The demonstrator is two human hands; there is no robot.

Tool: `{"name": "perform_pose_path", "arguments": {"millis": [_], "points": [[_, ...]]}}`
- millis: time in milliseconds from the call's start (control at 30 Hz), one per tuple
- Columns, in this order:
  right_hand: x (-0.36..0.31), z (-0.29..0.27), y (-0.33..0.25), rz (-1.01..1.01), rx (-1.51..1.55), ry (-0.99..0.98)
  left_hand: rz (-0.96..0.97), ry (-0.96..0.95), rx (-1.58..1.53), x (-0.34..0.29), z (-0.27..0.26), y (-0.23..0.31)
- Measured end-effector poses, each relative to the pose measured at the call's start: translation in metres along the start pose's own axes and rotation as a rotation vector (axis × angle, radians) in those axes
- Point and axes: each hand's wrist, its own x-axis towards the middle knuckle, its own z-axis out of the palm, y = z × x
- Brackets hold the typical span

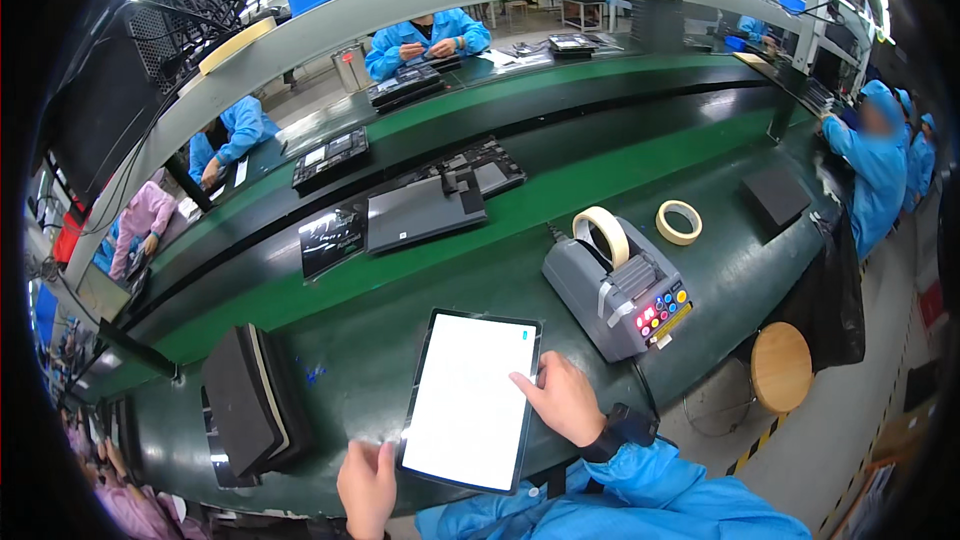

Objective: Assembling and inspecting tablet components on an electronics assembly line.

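Tablet was btwn both hands at the worktop's near edge. R hand: grip seemingly closed on its right edge, thumb over screen. L hand curled by near-left corner; hold unclear. If R grip slackened, it could've slipped nearward. Screen faced up; long axis ran near-far, far end angled slightly right.

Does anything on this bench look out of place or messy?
Slightly: small blue scraps lie on the green workbench, between the dark stacked pads and the tablet. They look like stray litter, though too small to identify.
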Motion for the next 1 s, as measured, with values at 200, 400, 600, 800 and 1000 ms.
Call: {"name": "perform_pose_path", "arguments": {"millis": [200,400,600,800,1000], "points": [[-0.005,-0.002,-0.016,0.043,-0.022,0.056,0.261,0.178,-0.055,0.037,0.026,-0.004],[-0.012,-0.013,-0.054,0.099,1.058,-0.089,0.077,-0.225,-0.817,0.069,0.002,0.021],[-0.017,-0.033,-0.067,-0.027,1.027,-0.202,0.025,-0.543,-1.110,0.067,0.012,0.013],[-0.035,-0.081,0.059,0.263,0.358,1.050,-0.202,-0.361,-1.013,0.028,-0.011,0.035],[-0.018,-0.065,0.070,0.408,0.784,0.547,-0.192,-0.415,-1.088,0.030,0.002,0.021]]}}
